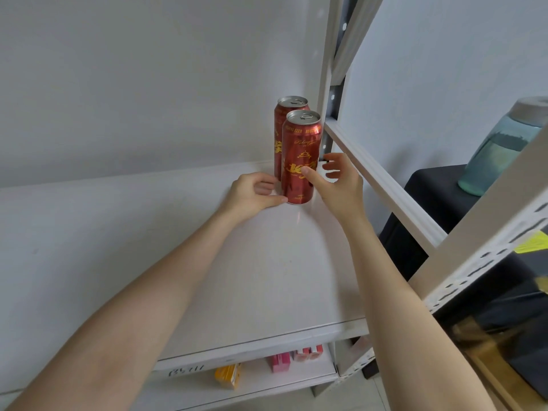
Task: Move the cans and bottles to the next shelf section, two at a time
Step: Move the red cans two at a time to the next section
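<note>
The front beer can [301, 161] stands just before the rear beer can [289, 106] at the one o'clock corner of the shelf [207, 262]; the left hand [252, 194], loosely curled, holds nothing, and the right hand [335, 182], half open, lays only a thumb on the front one, so a lopsided nudge could topple both.

The person's arms are bare along all that shows of them. The left forearm [142, 295] and the right forearm [394, 280] are uncovered from the lower edge of the view up to the wrists, smooth and slender, narrowing toward the hands. The left hand [252, 194] and the right hand [338, 185] are bare as well, and the right thumbnail [305, 171] is short and plain.
</note>
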A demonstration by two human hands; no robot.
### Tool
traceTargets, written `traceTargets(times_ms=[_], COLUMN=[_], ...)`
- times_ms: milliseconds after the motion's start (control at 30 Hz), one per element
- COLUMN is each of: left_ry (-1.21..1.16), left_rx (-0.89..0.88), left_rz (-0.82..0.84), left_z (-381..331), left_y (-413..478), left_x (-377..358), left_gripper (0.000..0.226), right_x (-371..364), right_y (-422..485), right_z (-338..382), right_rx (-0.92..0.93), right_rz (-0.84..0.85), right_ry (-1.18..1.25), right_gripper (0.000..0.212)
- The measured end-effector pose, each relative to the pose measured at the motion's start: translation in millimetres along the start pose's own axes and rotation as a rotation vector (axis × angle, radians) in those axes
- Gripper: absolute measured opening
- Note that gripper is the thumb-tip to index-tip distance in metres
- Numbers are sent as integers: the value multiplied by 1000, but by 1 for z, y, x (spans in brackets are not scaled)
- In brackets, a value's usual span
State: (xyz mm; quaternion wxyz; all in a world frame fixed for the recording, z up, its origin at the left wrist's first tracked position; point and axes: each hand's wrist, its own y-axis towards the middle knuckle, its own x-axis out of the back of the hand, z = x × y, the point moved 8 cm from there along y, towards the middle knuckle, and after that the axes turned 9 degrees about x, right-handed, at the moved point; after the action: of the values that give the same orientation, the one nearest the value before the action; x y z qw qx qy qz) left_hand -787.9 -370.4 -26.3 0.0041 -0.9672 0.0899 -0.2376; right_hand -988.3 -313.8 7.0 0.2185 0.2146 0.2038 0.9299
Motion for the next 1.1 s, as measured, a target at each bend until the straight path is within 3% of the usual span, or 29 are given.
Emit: traceTargets(times_ms=[167, 400, 600, 1100], left_ry=[211, 659, 954, 1032], left_rx=[-59, -246, -245, -229], left_rz=[-106, -295, -345, -480], left_z=[-3, -12, -11, -6], left_y=[-22, -84, -157, -314], left_x=[20, 46, 63, 147], left_gripper=[49, 58, 67, 66], right_x=[7, 6, 17, 19], right_y=[-19, -71, -124, -227], right_z=[14, 42, 77, 178], right_rx=[113, 241, 238, 289], right_rz=[-18, 142, 295, 333], right_ry=[-384, -831, -944, -1002], right_gripper=[68, 75, 76, 75])
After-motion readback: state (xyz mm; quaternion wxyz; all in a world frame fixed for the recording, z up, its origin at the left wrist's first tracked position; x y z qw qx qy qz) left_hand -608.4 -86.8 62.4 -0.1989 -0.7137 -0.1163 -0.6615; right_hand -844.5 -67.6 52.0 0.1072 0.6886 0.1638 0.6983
